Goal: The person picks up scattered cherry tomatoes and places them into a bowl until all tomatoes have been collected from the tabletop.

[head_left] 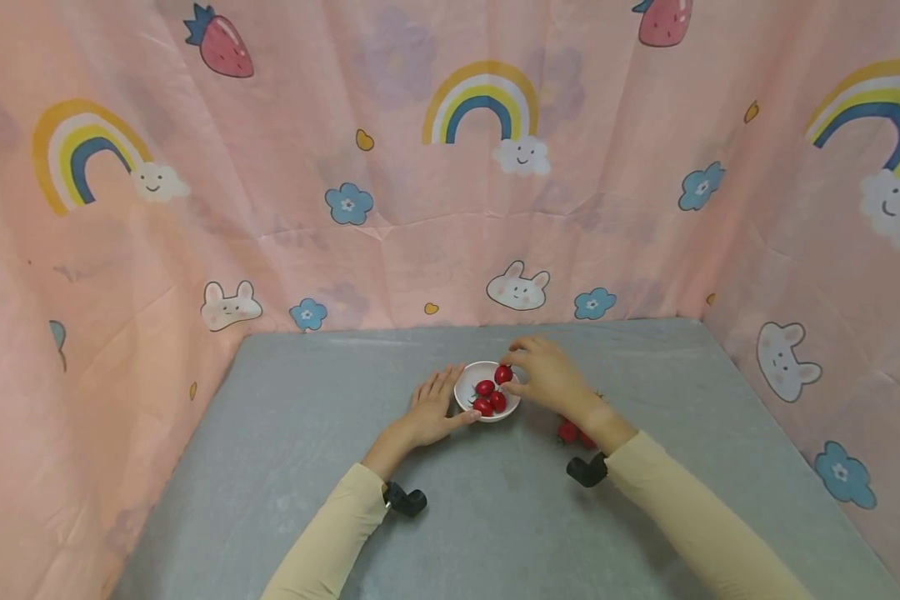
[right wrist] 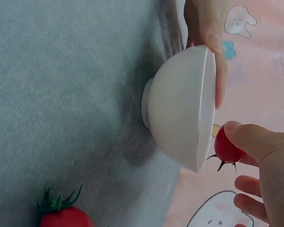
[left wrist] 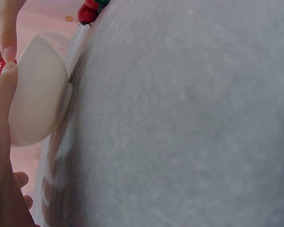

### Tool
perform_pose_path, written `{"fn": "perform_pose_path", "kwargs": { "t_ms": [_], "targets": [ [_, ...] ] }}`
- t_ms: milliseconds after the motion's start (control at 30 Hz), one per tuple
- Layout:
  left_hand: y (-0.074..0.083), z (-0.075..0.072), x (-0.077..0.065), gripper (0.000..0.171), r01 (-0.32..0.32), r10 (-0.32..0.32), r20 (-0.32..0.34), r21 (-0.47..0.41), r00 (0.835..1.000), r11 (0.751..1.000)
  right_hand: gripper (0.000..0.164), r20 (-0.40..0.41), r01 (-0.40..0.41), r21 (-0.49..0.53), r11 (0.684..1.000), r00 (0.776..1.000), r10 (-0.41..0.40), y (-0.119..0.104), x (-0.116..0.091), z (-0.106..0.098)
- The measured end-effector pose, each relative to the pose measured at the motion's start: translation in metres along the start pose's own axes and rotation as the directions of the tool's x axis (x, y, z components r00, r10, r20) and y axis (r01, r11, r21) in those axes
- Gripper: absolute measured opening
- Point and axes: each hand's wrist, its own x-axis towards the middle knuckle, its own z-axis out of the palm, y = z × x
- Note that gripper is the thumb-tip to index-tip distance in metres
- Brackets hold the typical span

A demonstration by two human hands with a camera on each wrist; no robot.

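Observation:
A small white bowl (head_left: 467,392) stands on the grey table, with several red cherry tomatoes (head_left: 484,388) inside. My left hand (head_left: 429,412) rests against the bowl's left side, fingers stretched out and spread along it. Its thumb lies at the near rim. Over the right part of the bowl, my right hand (head_left: 546,379) pinches a cherry tomato (right wrist: 227,147) between thumb and fingers. In the right wrist view this tomato is just outside the rim line, its green sepals hanging down. The bowl's inside is hidden from both wrist views.
More tomatoes (head_left: 567,431) with green tops lie right of the bowl, partly under my right forearm. Dark wrist cameras (head_left: 587,471) stick out below both sleeves. A pink printed curtain (head_left: 390,250) borders the table at the back and sides.

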Motion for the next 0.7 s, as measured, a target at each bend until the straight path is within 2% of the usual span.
{"fn": "perform_pose_path", "kwargs": {
  "t_ms": [267,700],
  "targets": [
    [0.001,-0.001,-0.002,0.093,-0.013,0.013,-0.01,-0.001,1.0,1.0,0.04,-0.011,0.026,-0.019,0.999,1.0,-0.026,-0.005,0.002,0.006],
    [0.003,-0.002,-0.003,0.092,-0.023,0.023,-0.025,-0.002,0.999,1.0,0.04,0.025,0.052,-0.025,0.998,0.998,-0.051,-0.012,0.003,0.016]
  ]
}}
